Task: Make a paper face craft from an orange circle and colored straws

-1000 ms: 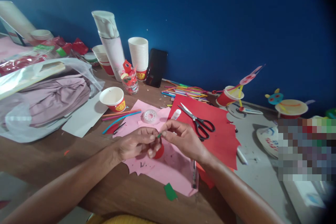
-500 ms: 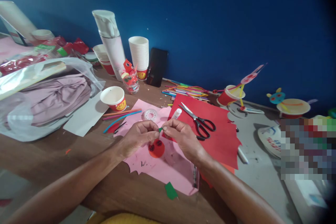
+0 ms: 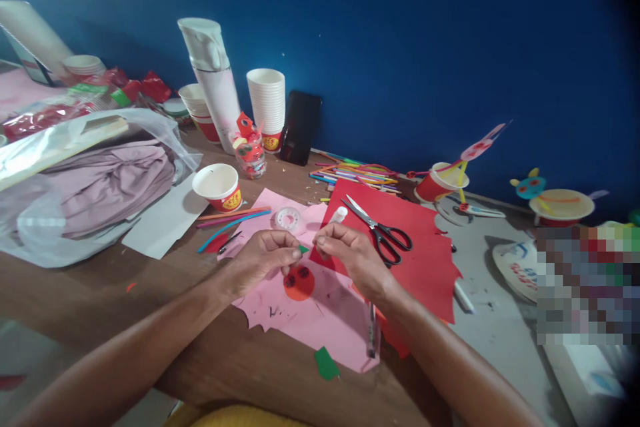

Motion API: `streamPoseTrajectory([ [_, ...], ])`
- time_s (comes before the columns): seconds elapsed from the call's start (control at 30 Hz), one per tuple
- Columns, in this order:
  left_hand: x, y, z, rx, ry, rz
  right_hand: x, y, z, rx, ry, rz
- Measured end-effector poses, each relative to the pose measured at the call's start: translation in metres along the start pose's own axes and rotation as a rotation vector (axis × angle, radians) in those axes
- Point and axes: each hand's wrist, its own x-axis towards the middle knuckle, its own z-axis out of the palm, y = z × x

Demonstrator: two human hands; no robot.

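The wooden desk (image 3: 100, 293) runs along a blue wall, and most of its load is pushed to the back and sides, which leaves the near middle as the working patch. On the far left lies a big plastic bag (image 3: 90, 180) of folded cloth, well apart from the hands. A red paper sheet (image 3: 425, 260) and a pink paper sheet (image 3: 325, 327) overlap in front of the person, and the pink one seems to serve as a mat under the work. The scissors (image 3: 380, 230) lie part open on the red sheet, just beyond the right hand, handy to grab.

The left hand (image 3: 260, 263) is curled, with thumb and forefinger pinched on a green scrap (image 3: 303, 249), fingertip grip only, as suits something so slight. The right hand (image 3: 350, 257) is closed loosely, fingertips drawn together just beside the scrap; I can make out nothing between them. Directly below the scrap is a red disc (image 3: 299, 281) with two dark spots, face up at the left fingertips. Whether it rests on the pink sheet or is propped by the lower fingers, I cannot tell.
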Motion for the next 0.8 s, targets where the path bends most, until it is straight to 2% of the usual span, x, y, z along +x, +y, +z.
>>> streamPoseTrajectory([
  [0.1,0.001,0.002,-0.001,0.037,-0.022,-0.002,0.001,-0.001,-0.005,-0.033,-0.016,-0.011],
  [0.33,0.001,0.003,-0.001,0.072,-0.046,-0.054,0.002,0.004,-0.007,-0.159,-0.161,0.044],
  [0.47,0.001,0.004,-0.001,0.077,-0.071,-0.054,0.003,0.008,-0.007,-0.199,-0.191,0.042],
  [0.8,-0.002,0.010,0.002,0.162,-0.047,-0.077,0.003,0.009,-0.009,-0.264,-0.245,0.012],
])
